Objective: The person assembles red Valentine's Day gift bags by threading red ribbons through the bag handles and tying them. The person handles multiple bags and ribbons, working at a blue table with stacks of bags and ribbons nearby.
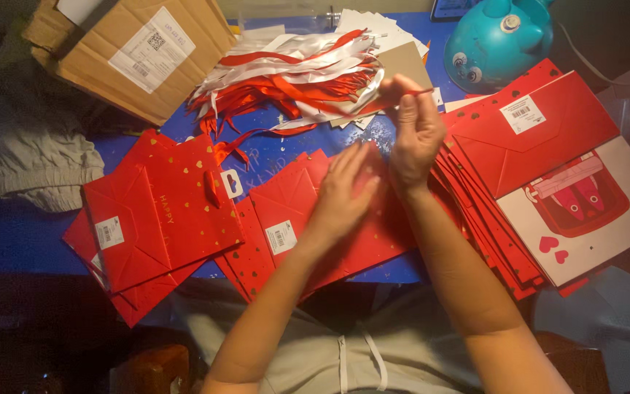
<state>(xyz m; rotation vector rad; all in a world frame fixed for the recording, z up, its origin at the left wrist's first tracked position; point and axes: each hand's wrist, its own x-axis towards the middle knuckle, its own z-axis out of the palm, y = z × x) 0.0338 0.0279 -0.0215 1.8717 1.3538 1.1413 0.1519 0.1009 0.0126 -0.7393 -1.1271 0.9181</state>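
- Left hand (344,191) lies flat, fingers stretched out, palm down on a flattened red gift bag (315,219) in the middle of the blue surface (16,233). It grips nothing, only presses.
- Right hand (413,131) is raised just above and beyond that bag, fingers pinched shut on the end of a red ribbon (423,92).
- The two hands are close, nearly touching at the wrists; the bag is right under both.
- The pinched ribbon sits at the near edge of the ribbon pile (293,76), a heap of red and white strips at the far centre of the surface.
- A grey card piece (406,62) lies on the pile, just behind the right hand.
- Left stack of flat red bags (154,211), with gold hearts, is well to the left of the left hand.
- Right stack of flat red bags (519,146) is fanned out just right of the right forearm; a white printed bag (585,211) lies on top at the near end.
- Cardboard box (133,51) at far left; can't tell what's in it.
- Teal round toy-like thing (497,36) at far right.
- Grey cloth (38,160) at the left edge.
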